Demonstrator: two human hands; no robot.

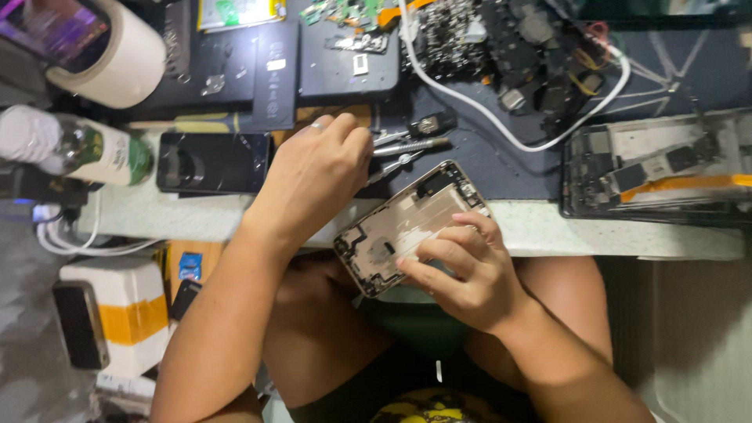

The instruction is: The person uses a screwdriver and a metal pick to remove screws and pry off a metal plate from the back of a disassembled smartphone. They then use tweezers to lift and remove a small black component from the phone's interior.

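An opened phone shell (407, 227) lies tilted over the near edge of the tabletop (595, 239). The right hand (470, 270) steadies it, fingers (442, 254) curled onto its near side. The left hand (317, 176), just left of it, is closed around metal tweezers (403, 145). A dark phone (211, 162) lies further left.

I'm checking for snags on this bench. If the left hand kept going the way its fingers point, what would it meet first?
The left hand points toward the far right of the bench. First in line, apparently, are the metal tools lying right at its fingertips, with the white cable beyond them. How high the hand sits above the tools is unclear.
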